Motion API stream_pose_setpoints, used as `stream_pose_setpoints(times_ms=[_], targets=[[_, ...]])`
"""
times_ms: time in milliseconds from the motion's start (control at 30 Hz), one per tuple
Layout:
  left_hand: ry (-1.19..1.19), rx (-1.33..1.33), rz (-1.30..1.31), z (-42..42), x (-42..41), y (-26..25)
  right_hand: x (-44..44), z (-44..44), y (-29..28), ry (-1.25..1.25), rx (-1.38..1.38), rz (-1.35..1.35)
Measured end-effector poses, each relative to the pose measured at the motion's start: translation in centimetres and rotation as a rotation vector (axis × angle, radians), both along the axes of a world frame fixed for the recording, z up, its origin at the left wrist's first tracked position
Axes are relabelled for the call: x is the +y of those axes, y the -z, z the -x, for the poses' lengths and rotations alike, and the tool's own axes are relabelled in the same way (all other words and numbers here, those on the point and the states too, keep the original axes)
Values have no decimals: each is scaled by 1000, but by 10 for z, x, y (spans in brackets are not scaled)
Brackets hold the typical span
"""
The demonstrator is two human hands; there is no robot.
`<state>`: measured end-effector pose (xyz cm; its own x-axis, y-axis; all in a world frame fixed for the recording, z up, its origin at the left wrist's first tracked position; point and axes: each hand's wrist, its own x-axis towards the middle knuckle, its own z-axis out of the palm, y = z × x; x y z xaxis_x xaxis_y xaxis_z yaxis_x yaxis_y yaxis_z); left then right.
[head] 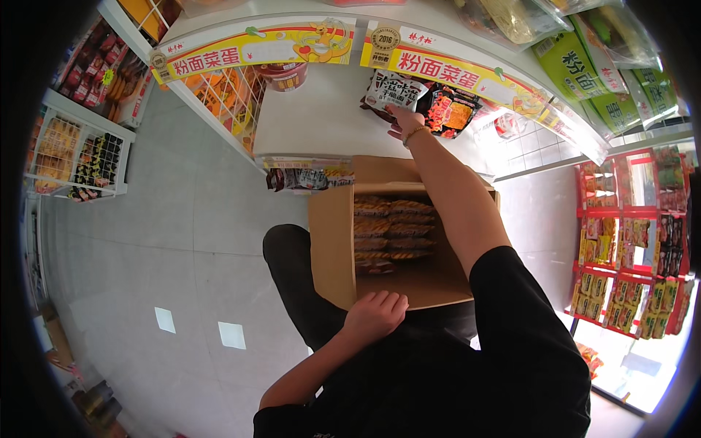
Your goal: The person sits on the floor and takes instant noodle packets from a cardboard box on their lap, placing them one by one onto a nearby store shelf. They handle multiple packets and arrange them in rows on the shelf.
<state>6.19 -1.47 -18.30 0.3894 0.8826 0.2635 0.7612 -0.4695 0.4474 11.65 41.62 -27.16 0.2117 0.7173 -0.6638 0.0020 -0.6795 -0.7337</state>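
My right hand reaches onto a white shelf board, with a beaded bracelet at the wrist. Its fingertips touch the lower edge of a silver-and-black noodle snack packet; whether they grip it is hard to see. Just right of that packet lies a black-and-red one picturing a noodle cake. Down at the near rim of an open cardboard box, my left hand has its fingers curled over the edge. Stacked orange-brown packets fill the box's left and far parts; bare cardboard shows at its near right.
A printed price strip runs along the shelf above. A red tub stands on the board's left, beside a wire side panel. Below the board hang small packets. Red racks stand right, a white wire bin left.
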Motion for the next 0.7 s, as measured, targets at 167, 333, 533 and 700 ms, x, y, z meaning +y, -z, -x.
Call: stream_pose_setpoints(times_ms=[167,333,533,700], targets=[[8,16,8,0,5,-4,19,-8,20,39,33,29],[-41,-19,16,1,0,-4,33,20,35,132,46,100],[25,-6,-14,-4,4,-1,72,-9,80,334,76,217],[-88,-4,24,-3,-5,1,11,74,-24,281,294,442]])
